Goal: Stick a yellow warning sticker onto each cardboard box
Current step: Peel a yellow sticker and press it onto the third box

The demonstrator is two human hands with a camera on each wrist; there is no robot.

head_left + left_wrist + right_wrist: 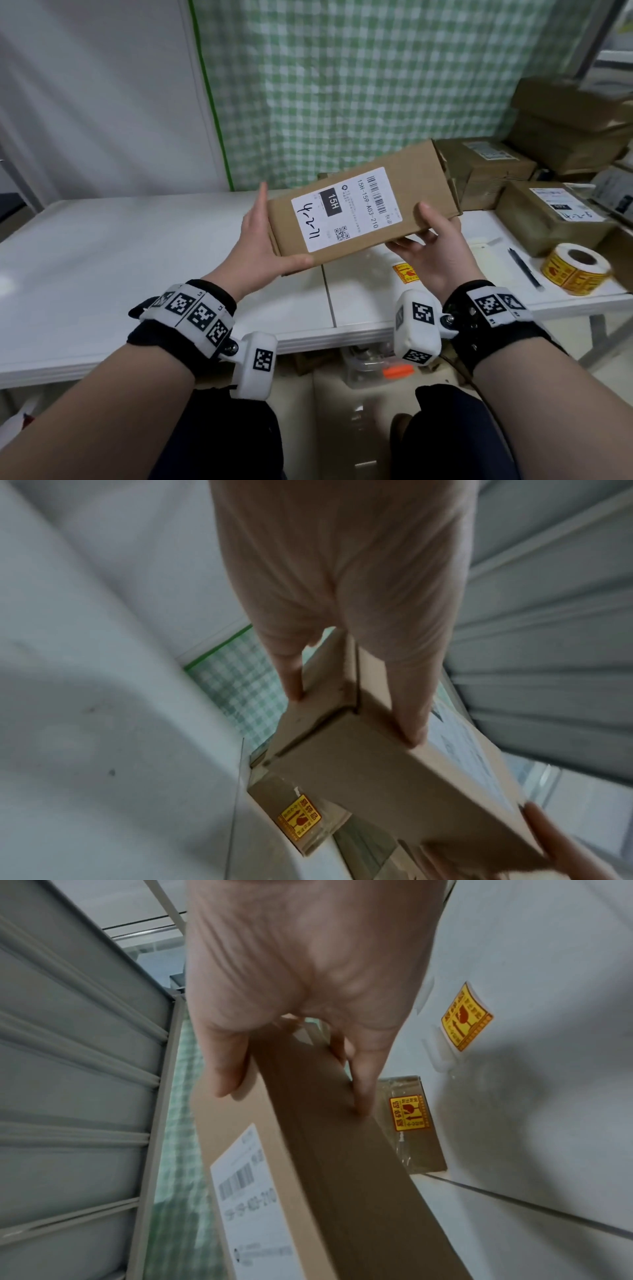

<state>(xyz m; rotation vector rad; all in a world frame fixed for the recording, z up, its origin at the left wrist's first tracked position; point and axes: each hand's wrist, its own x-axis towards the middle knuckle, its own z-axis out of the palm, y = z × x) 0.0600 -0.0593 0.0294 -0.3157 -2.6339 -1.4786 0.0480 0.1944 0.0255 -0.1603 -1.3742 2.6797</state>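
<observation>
Both hands carry this one: left hand (255, 240) and right hand (433, 246) each grip an end of the cardboard box (363, 205), held above the tabletop (137, 274). No sticker shows on it. Looks like positioning comes next: set it down, then reach for the loose yellow sticker (406, 273) or the sticker roll (575, 269).

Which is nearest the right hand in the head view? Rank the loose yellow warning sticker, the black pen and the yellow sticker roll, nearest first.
Measured from the right hand:
1. Loose yellow warning sticker, lying on the white table just beside the palm's left edge.
2. Black pen, on the table to the hand's right.
3. Yellow sticker roll, farther right, past the pen, near the table's edge.
</observation>
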